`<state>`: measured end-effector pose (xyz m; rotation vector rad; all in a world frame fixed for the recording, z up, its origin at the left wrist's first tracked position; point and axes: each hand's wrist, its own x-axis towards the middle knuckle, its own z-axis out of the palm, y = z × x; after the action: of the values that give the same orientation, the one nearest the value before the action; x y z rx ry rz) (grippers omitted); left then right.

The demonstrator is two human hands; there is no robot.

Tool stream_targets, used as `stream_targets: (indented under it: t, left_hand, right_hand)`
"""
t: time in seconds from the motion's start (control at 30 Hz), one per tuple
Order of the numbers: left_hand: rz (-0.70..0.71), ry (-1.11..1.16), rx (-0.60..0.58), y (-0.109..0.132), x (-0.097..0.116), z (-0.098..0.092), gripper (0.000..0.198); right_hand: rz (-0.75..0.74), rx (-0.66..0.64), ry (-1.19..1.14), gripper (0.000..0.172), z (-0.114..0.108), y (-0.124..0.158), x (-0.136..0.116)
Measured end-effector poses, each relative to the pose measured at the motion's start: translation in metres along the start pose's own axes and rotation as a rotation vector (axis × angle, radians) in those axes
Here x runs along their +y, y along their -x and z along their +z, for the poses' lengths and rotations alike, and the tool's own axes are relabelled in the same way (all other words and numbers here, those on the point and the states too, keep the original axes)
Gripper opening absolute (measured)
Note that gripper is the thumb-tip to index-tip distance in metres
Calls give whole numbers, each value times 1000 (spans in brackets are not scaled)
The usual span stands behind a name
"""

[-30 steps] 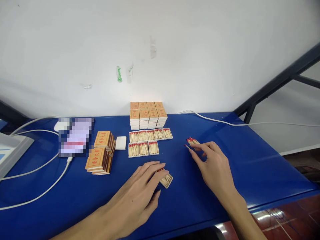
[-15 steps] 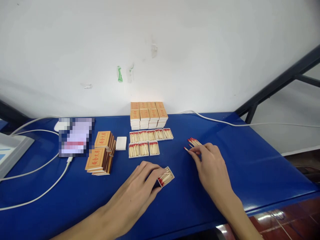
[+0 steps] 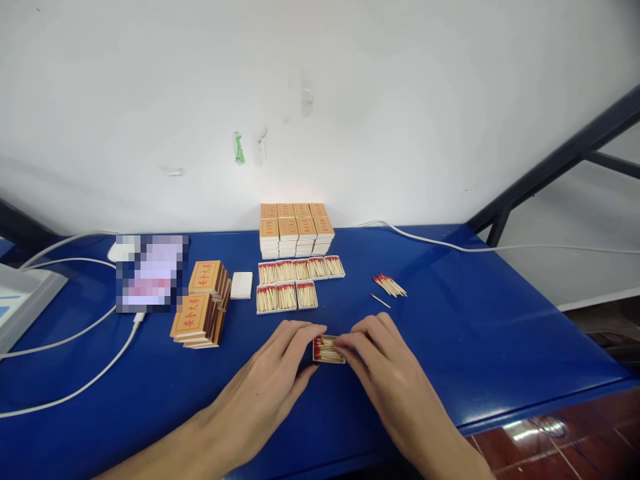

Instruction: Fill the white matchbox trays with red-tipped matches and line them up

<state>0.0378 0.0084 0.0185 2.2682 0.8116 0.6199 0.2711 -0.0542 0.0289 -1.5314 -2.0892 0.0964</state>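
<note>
My left hand (image 3: 275, 370) grips a small white matchbox tray (image 3: 329, 362) by its left end, fingers on the far side and thumb on the near side. Red-tipped matches (image 3: 327, 348) lie in it, heads mostly to the left. At the tray's right end, my right hand (image 3: 383, 360) pinches with thumb and forefinger at the matches; its fingertips partly cover them. Farther right on the blue table (image 3: 450, 320) is a loose pile of matches (image 3: 391, 285), with a single match (image 3: 380, 301) lying apart before it.
Filled matchbox trays (image 3: 286, 297) stand in two rows in front of stacked matchboxes (image 3: 297, 230) by the wall. Left are more matchboxes (image 3: 193, 317), a white tray-like block (image 3: 241, 285), a blurred phone (image 3: 155, 273) and white cables (image 3: 95, 399).
My right hand has moved left and nearer, from the loose match pile to the tray. The tray in my left hand has turned to lie straighter, and the single match is left on the table.
</note>
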Motion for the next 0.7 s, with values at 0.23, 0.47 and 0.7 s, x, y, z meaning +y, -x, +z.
stream_targets:
  t: [0.23,0.47,0.7]
  left_hand:
    - [-13,7,10,0,0,-1,55]
    - [-18,-18,58,1,-3,3,59]
    - [-7,-79,107,3,-6,4,50]
  right_hand:
    - [115,-14,-132,16,-9,-3,5]
    - [227,-371,-319,66,-10,0,4]
    - [328,-361,-343,39,-11,-12,20]
